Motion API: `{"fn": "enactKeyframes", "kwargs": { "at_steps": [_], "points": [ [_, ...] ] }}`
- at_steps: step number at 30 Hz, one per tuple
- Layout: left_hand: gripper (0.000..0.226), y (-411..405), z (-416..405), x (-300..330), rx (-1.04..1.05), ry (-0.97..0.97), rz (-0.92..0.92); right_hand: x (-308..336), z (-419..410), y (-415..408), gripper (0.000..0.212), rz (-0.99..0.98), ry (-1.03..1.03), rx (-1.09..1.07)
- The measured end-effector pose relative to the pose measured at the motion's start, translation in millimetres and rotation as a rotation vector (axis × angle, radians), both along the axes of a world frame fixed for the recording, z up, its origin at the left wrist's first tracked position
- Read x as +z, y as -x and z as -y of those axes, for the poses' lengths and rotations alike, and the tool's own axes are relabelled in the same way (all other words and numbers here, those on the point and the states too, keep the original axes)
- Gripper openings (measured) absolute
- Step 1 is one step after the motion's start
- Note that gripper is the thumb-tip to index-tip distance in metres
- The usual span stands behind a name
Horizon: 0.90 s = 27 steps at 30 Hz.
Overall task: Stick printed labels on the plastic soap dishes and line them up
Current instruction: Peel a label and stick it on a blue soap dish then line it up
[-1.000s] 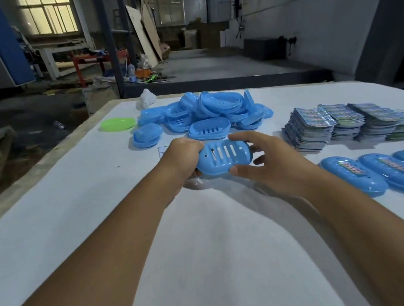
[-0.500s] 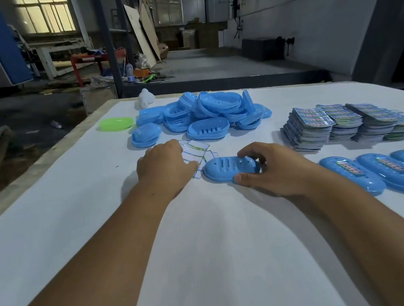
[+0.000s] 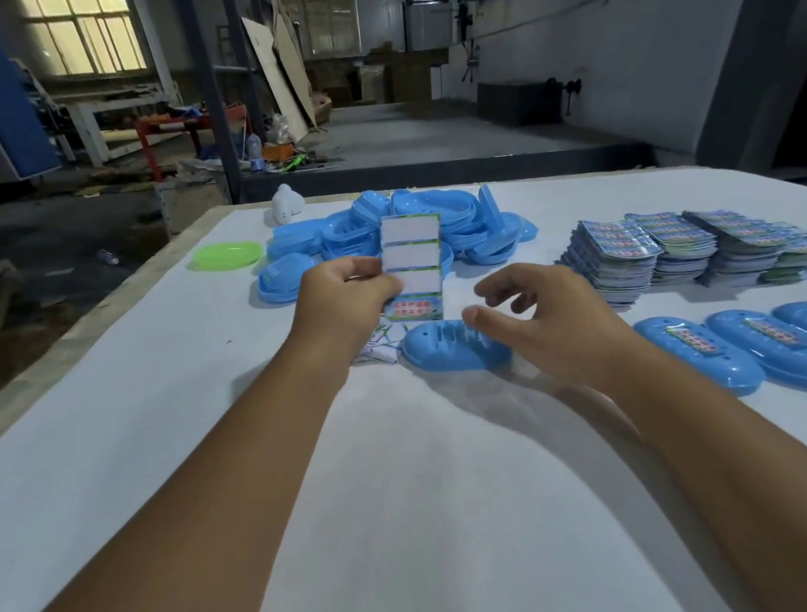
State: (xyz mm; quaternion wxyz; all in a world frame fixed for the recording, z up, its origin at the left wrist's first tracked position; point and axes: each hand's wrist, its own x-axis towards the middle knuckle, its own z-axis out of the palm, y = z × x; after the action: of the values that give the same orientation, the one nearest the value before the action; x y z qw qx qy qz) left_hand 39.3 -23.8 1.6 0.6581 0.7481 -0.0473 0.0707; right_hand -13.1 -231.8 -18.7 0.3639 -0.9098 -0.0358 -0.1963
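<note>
Now the left hand [image 3: 343, 298] holds a strip of labels [image 3: 412, 265] upright, pinched at its left edge; three places on the strip are blank and one printed label is at the bottom. Below it, a blue soap dish [image 3: 449, 351] lies upside down on the white table [image 3: 420, 511]. The right hand [image 3: 543, 317] hovers over this dish with loosely curled fingers and grips nothing. Behind is a pile of blue dishes [image 3: 437, 228], to the right are stacks of label sheets [image 3: 684, 250], and nearer stands a row of labelled dishes [image 3: 780, 346].
</note>
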Motion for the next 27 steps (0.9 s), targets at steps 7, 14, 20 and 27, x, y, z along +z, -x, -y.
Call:
{"fn": "enactKeyframes", "kwargs": {
  "at_steps": [7,14,20,27],
  "points": [
    [0.012,12.2,16.9,-2.7,-0.148,0.036,-0.051,3.9,-8.8,-0.3,0.014,-0.045,-0.254,0.097],
    [0.021,17.7,11.9,-3.4,-0.152,-0.102,0.032,7.6,-2.5,-0.7,0.022,-0.068,-0.336,0.030],
    [0.024,20.6,11.7,-5.1,-0.216,-0.122,0.055,7.7,-3.7,-0.5,0.021,-0.082,-0.351,0.026],
    [0.022,19.7,12.2,-4.6,-0.225,-0.116,0.080,8.1,-4.5,-1.1,0.022,-0.078,-0.348,0.014]
  ]
}}
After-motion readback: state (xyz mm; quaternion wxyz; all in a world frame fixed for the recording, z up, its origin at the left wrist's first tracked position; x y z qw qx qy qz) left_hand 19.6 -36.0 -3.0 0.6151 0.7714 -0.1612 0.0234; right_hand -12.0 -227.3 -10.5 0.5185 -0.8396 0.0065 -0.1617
